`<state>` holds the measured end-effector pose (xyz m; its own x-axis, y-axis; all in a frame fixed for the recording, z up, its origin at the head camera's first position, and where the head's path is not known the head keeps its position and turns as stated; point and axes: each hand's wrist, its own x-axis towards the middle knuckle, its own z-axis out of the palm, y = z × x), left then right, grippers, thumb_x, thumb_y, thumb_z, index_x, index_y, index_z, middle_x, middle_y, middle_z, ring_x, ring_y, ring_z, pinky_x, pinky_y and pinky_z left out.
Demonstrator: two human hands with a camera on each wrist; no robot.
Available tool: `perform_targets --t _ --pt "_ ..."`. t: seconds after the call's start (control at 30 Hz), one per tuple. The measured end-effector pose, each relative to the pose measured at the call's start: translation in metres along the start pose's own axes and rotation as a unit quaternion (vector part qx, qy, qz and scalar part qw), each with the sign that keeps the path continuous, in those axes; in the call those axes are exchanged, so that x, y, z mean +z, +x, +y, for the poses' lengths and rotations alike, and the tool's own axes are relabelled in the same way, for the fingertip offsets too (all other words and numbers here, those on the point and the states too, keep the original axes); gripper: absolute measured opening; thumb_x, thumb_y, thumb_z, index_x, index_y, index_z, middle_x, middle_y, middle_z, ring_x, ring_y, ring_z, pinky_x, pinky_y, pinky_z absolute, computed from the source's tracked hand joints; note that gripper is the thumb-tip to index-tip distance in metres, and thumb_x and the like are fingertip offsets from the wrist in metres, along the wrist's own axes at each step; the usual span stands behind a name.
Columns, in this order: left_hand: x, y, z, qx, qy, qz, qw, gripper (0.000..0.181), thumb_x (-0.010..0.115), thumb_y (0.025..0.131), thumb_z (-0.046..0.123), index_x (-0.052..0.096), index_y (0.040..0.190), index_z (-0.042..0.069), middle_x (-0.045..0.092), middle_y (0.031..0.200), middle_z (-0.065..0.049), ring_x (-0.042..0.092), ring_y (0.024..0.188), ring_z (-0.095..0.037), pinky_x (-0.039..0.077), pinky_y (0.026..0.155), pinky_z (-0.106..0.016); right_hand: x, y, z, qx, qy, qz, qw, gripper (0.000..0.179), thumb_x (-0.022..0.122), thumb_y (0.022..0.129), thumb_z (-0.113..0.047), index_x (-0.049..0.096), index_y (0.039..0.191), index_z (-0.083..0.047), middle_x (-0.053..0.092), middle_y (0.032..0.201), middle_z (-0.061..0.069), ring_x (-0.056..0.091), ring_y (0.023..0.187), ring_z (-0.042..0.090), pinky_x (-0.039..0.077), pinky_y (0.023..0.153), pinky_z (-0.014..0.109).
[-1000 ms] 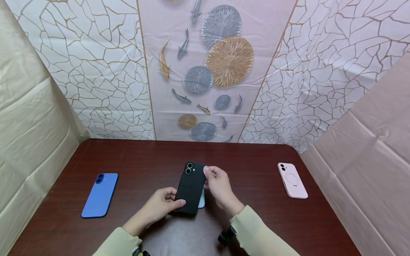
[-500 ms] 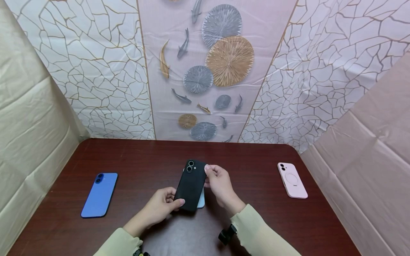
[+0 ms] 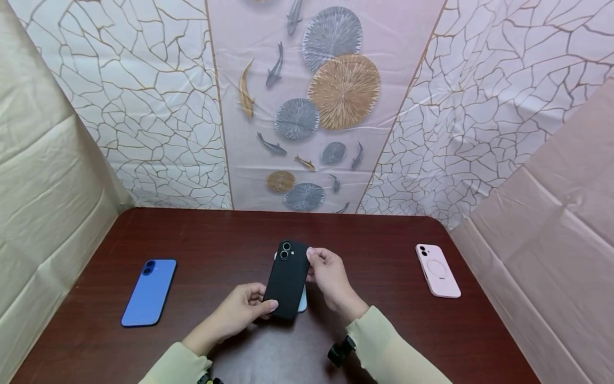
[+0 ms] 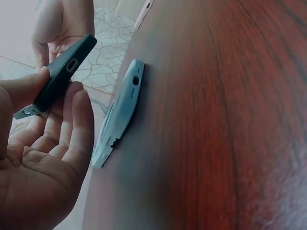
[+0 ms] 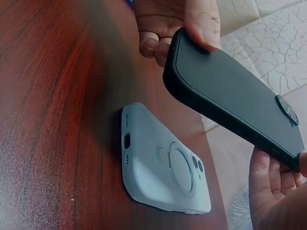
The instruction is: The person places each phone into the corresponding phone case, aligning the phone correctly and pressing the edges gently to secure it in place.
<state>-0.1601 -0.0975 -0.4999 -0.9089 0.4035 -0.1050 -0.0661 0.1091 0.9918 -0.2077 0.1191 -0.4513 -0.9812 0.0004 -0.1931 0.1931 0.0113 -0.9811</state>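
Observation:
Above the middle of the table, both hands hold a black phone case (image 3: 288,282), its back with two ringed camera openings facing up in the head view. My left hand (image 3: 237,310) grips the lower left corner, thumb on the back and fingers beneath. At the upper right edge, my right hand (image 3: 331,277) pinches the case between thumb and fingers. Below it on the table lies a pale blue phone case (image 5: 153,167) with a ring on its back, mostly covered in the head view. Whether a phone is inside either case I cannot tell.
A blue phone (image 3: 150,293) lies back up on the left of the dark red wooden table (image 3: 216,234). On the right lies a pink phone case (image 3: 437,271) with a ring mark. Patterned cloth (image 3: 297,106) hangs behind the table.
The black phone case has risen slightly away from me, then dipped back a little at its lower end. Both hands keep their hold on it.

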Motion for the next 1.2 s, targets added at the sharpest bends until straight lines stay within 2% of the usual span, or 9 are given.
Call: perform_targets --t 0.1,0.23,0.33,0.47,0.7,0.87,1.0,1.1,1.2 --pt "-0.002 0.001 0.002 0.000 -0.002 0.009 1.0000 0.032 0.070 0.090 0.021 0.062 0.110 -0.003 0.069 0.094 -0.009 0.068 0.082 -0.026 0.055 0.071 -0.041 -0.001 -0.001 0.000 -0.001 -0.001 -0.008 1.0000 0.026 0.052 0.102 -0.023 0.061 0.107 0.001 0.069 0.087 0.010 0.064 0.075 0.020 0.055 0.069 0.033" --pt "-0.003 0.001 0.008 0.006 -0.005 0.019 0.9998 0.036 0.069 0.092 0.019 0.059 0.119 -0.002 0.068 0.102 -0.010 0.067 0.087 -0.022 0.054 0.072 -0.033 -0.002 -0.003 -0.002 -0.006 -0.014 -0.031 0.9994 0.026 0.052 0.102 -0.025 0.061 0.108 -0.001 0.070 0.092 0.011 0.065 0.082 0.026 0.055 0.074 0.037" --pt "-0.002 0.001 0.009 0.011 0.006 0.019 0.9997 0.031 0.068 0.091 0.015 0.059 0.114 -0.003 0.067 0.098 -0.010 0.066 0.085 -0.019 0.053 0.070 -0.028 -0.003 -0.005 -0.002 -0.009 -0.023 -0.048 0.9985 0.026 0.051 0.102 -0.025 0.061 0.109 -0.002 0.070 0.093 0.011 0.064 0.087 0.030 0.054 0.077 0.040" --pt "0.000 0.000 0.008 0.013 0.020 0.035 0.9991 0.025 0.069 0.090 0.012 0.060 0.107 -0.004 0.065 0.090 -0.007 0.063 0.078 -0.015 0.052 0.065 -0.027 -0.003 -0.007 -0.003 -0.005 -0.018 -0.060 0.9980 0.028 0.052 0.102 -0.028 0.062 0.111 -0.004 0.071 0.094 0.010 0.064 0.089 0.030 0.054 0.078 0.040" --pt "0.002 0.000 0.009 0.001 -0.011 0.059 0.9982 0.025 0.068 0.091 0.011 0.059 0.108 -0.005 0.066 0.091 -0.009 0.065 0.078 -0.017 0.052 0.065 -0.028 -0.001 -0.006 0.002 -0.008 0.005 -0.083 0.9965 0.031 0.054 0.100 -0.031 0.059 0.113 -0.004 0.069 0.099 0.009 0.065 0.087 0.020 0.052 0.082 0.042" --pt "0.003 0.000 0.012 0.000 -0.034 0.085 0.9958 0.023 0.068 0.090 0.010 0.059 0.105 -0.005 0.066 0.089 -0.011 0.065 0.080 -0.019 0.053 0.067 -0.029 0.000 -0.009 0.009 0.001 -0.009 -0.149 0.9888 0.030 0.054 0.100 -0.029 0.058 0.108 -0.001 0.067 0.097 0.009 0.064 0.088 0.019 0.053 0.083 0.042" --pt "0.002 0.002 0.013 0.003 -0.054 0.109 0.9925 0.021 0.069 0.090 0.009 0.060 0.103 -0.005 0.066 0.090 -0.012 0.066 0.080 -0.020 0.054 0.069 -0.030 0.001 -0.014 0.015 0.005 -0.018 -0.202 0.9791 0.029 0.052 0.102 -0.026 0.058 0.110 0.001 0.067 0.101 0.011 0.066 0.091 0.020 0.053 0.085 0.044" --pt "0.001 0.002 0.013 0.002 -0.069 0.114 0.9911 0.021 0.068 0.090 0.008 0.060 0.104 -0.006 0.067 0.090 -0.014 0.066 0.080 -0.021 0.055 0.069 -0.031 0.002 -0.017 0.018 -0.005 -0.011 -0.222 0.9750 0.028 0.048 0.103 -0.022 0.055 0.116 0.002 0.067 0.106 0.013 0.066 0.096 0.022 0.051 0.087 0.045" --pt "0.002 0.002 0.013 -0.002 -0.079 0.103 0.9915 0.022 0.067 0.090 0.008 0.059 0.105 -0.006 0.067 0.091 -0.014 0.066 0.079 -0.022 0.055 0.069 -0.033 0.002 -0.018 0.020 -0.018 -0.008 -0.224 0.9743 0.027 0.045 0.104 -0.020 0.052 0.119 0.002 0.067 0.109 0.015 0.066 0.097 0.023 0.052 0.085 0.045"
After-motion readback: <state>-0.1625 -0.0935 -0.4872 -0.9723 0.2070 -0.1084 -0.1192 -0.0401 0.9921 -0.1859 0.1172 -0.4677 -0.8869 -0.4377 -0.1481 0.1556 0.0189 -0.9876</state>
